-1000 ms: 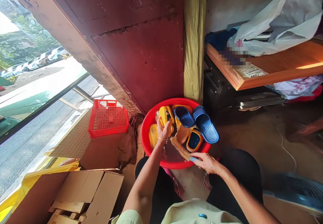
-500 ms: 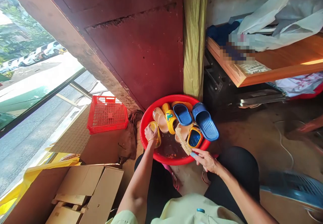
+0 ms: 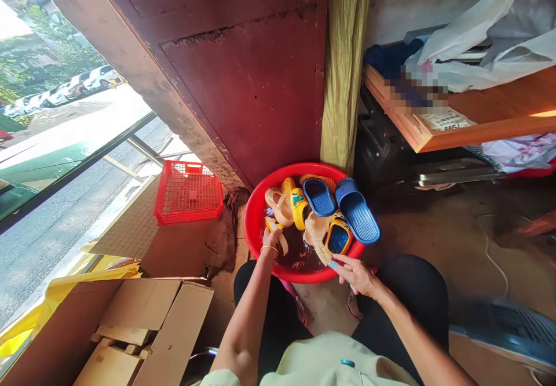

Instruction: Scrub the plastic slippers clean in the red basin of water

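Our left hand (image 3: 271, 241) pinched a half-hidden sandal (image 3: 278, 234) in the red basin (image 3: 252, 229) by the wall (image 3: 243, 84); our right hand (image 3: 356, 276) gripped a brush (image 3: 318, 247).

Slippers (image 3: 356, 211) heaped in a red basin (image 3: 252, 224)

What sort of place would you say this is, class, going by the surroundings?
Probably the floor of a small street-front shop: a price label sits on a wooden shelf, a rusty red metal panel stands alongside, and parked cars line the road outside.
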Tool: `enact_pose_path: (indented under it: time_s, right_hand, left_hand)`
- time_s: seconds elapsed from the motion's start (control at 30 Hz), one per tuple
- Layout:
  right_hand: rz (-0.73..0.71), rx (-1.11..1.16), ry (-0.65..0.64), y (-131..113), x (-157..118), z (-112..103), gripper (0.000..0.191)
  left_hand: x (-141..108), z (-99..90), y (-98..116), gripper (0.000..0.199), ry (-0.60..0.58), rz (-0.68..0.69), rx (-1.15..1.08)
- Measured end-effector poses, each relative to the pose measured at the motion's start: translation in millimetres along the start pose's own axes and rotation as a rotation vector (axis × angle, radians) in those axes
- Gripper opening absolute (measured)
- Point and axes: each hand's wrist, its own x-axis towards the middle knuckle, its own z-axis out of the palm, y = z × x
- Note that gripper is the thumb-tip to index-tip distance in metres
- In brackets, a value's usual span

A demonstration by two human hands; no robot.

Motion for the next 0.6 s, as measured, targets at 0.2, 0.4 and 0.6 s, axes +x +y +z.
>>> enact_pose_path:
  time_s: [0.2,0.4,0.6]
  right_hand:
    - [0.042,-0.107,-0.022,-14,5,-3,0.065]
    - [-0.03,-0.182,0.085,-15,0,9,0.059]
    - [-0.408,-0.495,0.229,-56,8,39,0.047]
  left_hand:
    - [-37,-0.6,-14,0.074,-0.09,0.02,-0.316]
    - [-49,3.3,3,0.079,-0.052,0.174,-0.352]
    - [-49,7.3,6,0.073,-0.169,0.144,-0.239]
